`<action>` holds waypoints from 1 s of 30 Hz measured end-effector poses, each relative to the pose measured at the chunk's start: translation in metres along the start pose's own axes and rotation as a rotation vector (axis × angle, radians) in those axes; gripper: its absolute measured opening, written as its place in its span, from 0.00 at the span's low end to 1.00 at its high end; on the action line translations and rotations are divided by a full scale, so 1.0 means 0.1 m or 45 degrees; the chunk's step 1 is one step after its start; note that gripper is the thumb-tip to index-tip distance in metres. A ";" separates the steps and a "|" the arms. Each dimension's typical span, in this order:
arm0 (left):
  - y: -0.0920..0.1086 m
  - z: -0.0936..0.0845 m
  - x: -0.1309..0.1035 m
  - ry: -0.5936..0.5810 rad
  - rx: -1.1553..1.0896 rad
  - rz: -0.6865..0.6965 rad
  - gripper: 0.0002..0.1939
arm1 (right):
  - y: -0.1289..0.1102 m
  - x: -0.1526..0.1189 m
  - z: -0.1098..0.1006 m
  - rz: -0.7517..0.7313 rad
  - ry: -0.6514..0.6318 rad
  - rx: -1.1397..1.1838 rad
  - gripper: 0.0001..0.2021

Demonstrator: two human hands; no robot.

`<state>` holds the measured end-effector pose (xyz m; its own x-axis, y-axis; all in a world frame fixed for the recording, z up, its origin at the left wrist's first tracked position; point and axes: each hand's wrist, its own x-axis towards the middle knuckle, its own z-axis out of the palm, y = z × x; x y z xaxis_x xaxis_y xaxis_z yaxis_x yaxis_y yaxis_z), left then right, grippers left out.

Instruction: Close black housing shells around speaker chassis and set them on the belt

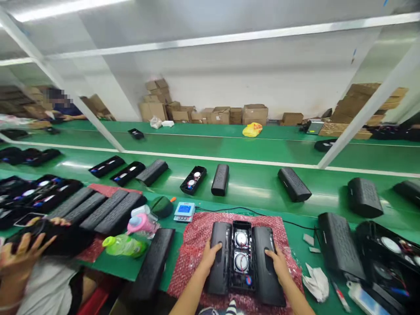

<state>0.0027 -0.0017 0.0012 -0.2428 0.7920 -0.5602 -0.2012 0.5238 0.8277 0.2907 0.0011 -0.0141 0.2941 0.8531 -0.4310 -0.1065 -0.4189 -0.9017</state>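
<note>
Three black speaker parts lie side by side on a red bubble-wrap mat (pixel 193 245) in front of me. My left hand (pixel 210 257) grips the outer edge of the left black speaker shell (pixel 220 271), thumb on top, other fingers mostly hidden. On the opposite side, my right hand (pixel 277 261) holds the right black speaker shell (pixel 265 280) in the same way. Between the two lies an open speaker housing (pixel 234 280), showing two round white-and-silver drivers (pixel 242 239), wires and a blue part. Neither hand visibly touches this middle housing.
A green conveyor (pixel 256 183) carrying several black speaker housings runs behind the bench. Left are a small blue-screen meter (pixel 184 211), a green bottle (pixel 124 246) and a co-worker's hand (pixel 22 256). Crumpled tissue (pixel 315 282), a marker (pixel 341 296) and more housings (pixel 339 245) lie right.
</note>
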 end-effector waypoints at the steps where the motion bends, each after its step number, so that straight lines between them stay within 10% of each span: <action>1: 0.00 0.00 -0.01 -0.003 -0.007 0.017 0.34 | -0.01 0.00 0.00 0.023 -0.002 0.020 0.28; 30: -0.02 -0.02 0.01 0.042 -0.043 0.002 0.35 | 0.01 0.02 0.01 0.007 0.088 -0.035 0.31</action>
<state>0.0010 -0.0026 -0.0005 -0.2742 0.7818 -0.5599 -0.2323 0.5111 0.8275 0.2899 0.0026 -0.0156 0.3586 0.8277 -0.4316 -0.0824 -0.4324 -0.8979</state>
